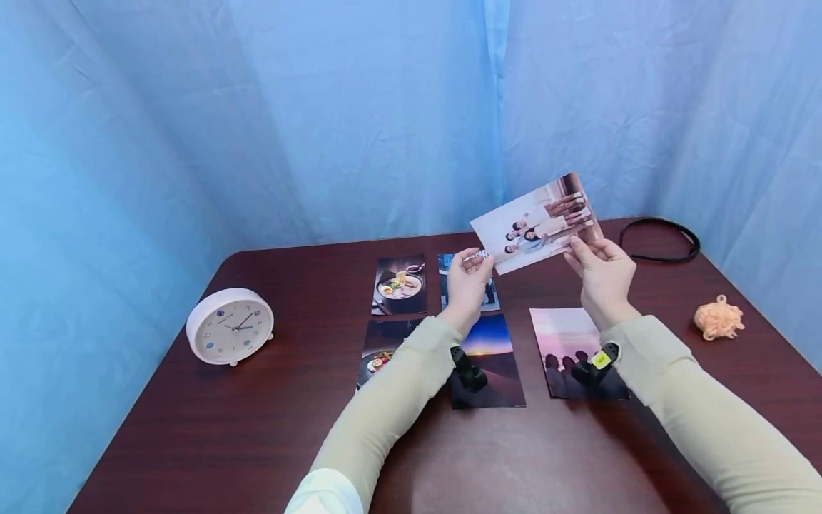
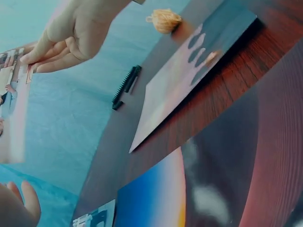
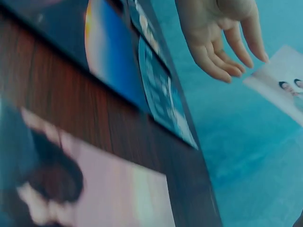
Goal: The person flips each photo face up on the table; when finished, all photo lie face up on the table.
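My right hand (image 1: 606, 275) pinches a group photo (image 1: 536, 221) by its lower right edge, thumb in front. The print is raised above the back of the table and tilted, with several people in light clothes on it. My left hand (image 1: 467, 285) is by the photo's lower left corner, its fingers loosely bent and apart in the right wrist view. Below the left hand lie a sunset photo (image 1: 491, 357) and a bluish photo (image 1: 491, 296), partly covered by the hand and arm. Under the right wrist is a pink-sky photo (image 1: 559, 335) with dark silhouettes.
A ramen photo (image 1: 399, 285) and another food photo (image 1: 379, 357), half hidden by the left sleeve, lie left of centre. A white clock (image 1: 231, 327) stands at the left. At the right are a black headband (image 1: 693, 243) and a peach yarn bundle (image 1: 718, 318). Blue curtains hang behind the table.
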{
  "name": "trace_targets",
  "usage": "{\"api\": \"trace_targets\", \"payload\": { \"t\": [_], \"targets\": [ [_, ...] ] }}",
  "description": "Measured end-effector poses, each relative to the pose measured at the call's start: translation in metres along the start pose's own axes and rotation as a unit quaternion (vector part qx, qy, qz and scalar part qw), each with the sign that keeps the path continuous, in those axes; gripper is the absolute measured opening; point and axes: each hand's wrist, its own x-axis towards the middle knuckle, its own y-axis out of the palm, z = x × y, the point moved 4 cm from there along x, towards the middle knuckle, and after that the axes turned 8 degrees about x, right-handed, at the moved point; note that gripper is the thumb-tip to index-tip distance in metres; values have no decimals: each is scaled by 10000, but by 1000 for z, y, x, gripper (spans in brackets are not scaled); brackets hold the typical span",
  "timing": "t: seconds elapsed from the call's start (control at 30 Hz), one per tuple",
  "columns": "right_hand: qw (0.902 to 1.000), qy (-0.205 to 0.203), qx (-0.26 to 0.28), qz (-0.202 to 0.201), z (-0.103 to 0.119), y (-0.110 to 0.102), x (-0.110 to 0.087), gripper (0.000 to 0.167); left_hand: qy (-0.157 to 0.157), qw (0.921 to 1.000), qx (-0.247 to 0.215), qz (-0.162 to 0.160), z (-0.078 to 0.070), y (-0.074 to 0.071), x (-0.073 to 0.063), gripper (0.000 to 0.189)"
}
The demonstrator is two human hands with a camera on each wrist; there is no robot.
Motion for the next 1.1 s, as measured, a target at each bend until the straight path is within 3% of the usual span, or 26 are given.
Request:
{"api": "trace_targets", "payload": {
  "t": [0.1, 0.23, 0.4, 0.57, 0.7, 0.8, 0.87, 0.97, 1.03, 1.1],
  "targets": [
    [9997, 212, 91, -80, -5, 4, -6, 18, 29, 9992, -386, 124, -3, -2, -1, 29],
    [9986, 517, 133, 32, -11, 11, -12, 15, 227, 9985, -495, -14, -8, -7, -2, 24],
    [9950, 848, 35, 534, -14, 14, -16, 14, 601, 9976, -201, -294, -14, -16, -2, 19],
    [9863, 1175, -144, 1152, -13, 10, -18, 10, 773, 9966, 155, -256, -17, -27, -2, 17],
    [9835, 1013, -598, 1378, -8, 6, -15, 10, 799, 9960, 399, -94, -16, -37, -1, 16],
    [9769, 531, -1553, 1371, -1, 3, -12, 14, 806, 9932, 818, 204, -19, -46, -4, 18],
    [9534, 78, -2686, 1373, 3, 2, -10, 19, 873, 9885, 1163, 406, -19, -53, -6, 20],
    [8989, -538, -4053, 1579, 8, 1, -7, 29, 1026, 9775, 1729, 637, -22, -61, -9, 22],
    [8624, -784, -4650, 1840, 11, 2, -6, 34, 1186, 9681, 2072, 764, -21, -66, -8, 21],
    [8411, -905, -4873, 2166, 13, 4, -6, 36, 1338, 9567, 2426, 895, -24, -70, -11, 21]
  ]
}}
